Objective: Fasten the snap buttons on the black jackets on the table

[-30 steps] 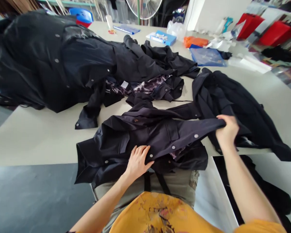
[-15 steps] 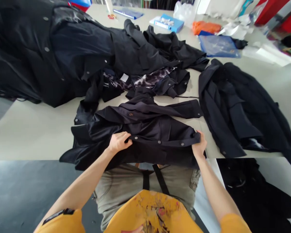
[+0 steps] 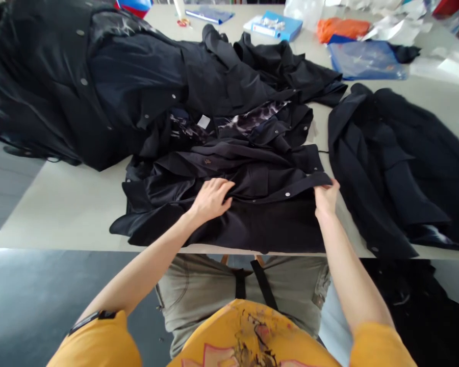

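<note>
A black jacket (image 3: 275, 224) with metal snaps lies spread at the table's front edge, right before me. My left hand (image 3: 213, 198) rests on the middle of its front, fingers stretched over the cloth and thumb apart. At the jacket's right end, my right hand (image 3: 326, 196) pinches the corner of the snap-studded front strip, holding it slightly raised. The strip runs from that hand toward the left one, with a snap (image 3: 287, 194) showing on it. A small emblem (image 3: 208, 161) marks the cloth beyond my left hand.
A large heap of black jackets (image 3: 133, 76) fills the left and back. Another black jacket (image 3: 398, 168) lies to the right. Farther back are a blue box (image 3: 286, 28), an orange bundle (image 3: 342, 30), a blue plastic bag (image 3: 367, 61) and white papers (image 3: 400, 30).
My left hand has let go of the front strip and moved right and away from me, now flat on the jacket. My right hand has carried the corner slightly farther; the jacket lies flatter.
</note>
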Tool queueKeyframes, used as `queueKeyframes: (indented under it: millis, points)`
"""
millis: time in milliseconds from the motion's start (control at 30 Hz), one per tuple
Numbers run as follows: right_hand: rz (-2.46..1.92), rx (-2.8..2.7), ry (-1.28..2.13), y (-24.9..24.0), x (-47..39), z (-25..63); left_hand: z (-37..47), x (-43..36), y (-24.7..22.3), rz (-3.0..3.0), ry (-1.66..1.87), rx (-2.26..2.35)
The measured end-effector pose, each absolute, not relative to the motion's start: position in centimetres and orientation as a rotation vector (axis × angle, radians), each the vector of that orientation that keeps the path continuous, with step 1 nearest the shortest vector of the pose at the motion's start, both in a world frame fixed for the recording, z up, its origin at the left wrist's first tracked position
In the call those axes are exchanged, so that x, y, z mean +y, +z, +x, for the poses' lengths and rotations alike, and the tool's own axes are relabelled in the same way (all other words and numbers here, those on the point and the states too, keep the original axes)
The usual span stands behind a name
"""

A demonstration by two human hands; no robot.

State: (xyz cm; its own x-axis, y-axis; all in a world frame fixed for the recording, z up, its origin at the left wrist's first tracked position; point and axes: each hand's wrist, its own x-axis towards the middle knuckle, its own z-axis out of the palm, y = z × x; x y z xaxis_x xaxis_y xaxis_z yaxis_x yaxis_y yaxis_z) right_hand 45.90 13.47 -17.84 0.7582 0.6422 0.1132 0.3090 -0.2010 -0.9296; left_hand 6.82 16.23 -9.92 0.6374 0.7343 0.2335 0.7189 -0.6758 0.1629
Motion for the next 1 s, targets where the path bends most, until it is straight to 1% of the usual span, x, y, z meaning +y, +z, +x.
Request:
queueKeyframes:
  millis: [67, 133, 200, 267, 333, 433, 533, 633, 700, 800, 900, 1000]
  points:
    - [-1.735, -0.583, 0.286, -17.1, 10.4, 44.9, 9.6, 15.6, -9.7, 2.807, 0.380, 1.033]
    - [-1.715, -0.602, 0.222, -16.0, 7.0, 43.3, 11.8, 15.5, -10.3, 2.806, 0.268, 0.927]
    - [-1.743, -0.838, 0.304, -14.9, 4.1, 41.1, 13.1, 15.7, -11.0, 2.749, 0.217, 0.937]
    - [-1.726, -1.200, 0.450, -14.2, 2.4, 38.8, 13.6, 16.0, -11.3, 2.610, 0.283, 0.983]
    - [-1.625, -1.523, 0.524, -13.8, 2.2, 36.9, 13.4, 16.3, -11.0, 2.419, 0.375, 0.995]
    - [-1.534, -1.795, 0.445, -13.8, 3.8, 34.8, 12.9, 16.5, -10.1, 2.175, 0.426, 0.990]
    - [-1.614, -1.990, 0.323, -14.2, 6.2, 32.9, 12.9, 16.6, -9.8, 2.054, 0.451, 1.002]
    - [-1.758, -2.187, 0.295, -14.2, 7.6, 31.4, 13.2, 17.0, -10.2, 1.991, 0.518, 1.092]
    - [-1.782, -2.248, 0.273, -13.5, 7.4, 30.9, 13.4, 17.3, -10.5, 1.952, 0.588, 1.200]
    - [-1.626, -2.229, 0.177, -11.4, 5.9, 30.8, 13.5, 17.3, -10.0, 1.942, 0.682, 1.264]
    - [-1.429, -2.233, 0.153, -9.4, 3.9, 30.9, 13.3, 16.5, -9.0, 2.014, 0.722, 1.154]
    - [-1.504, -2.235, 0.125, -9.3, 2.9, 30.8, 13.0, 15.1, -8.6, 2.122, 0.691, 1.002]
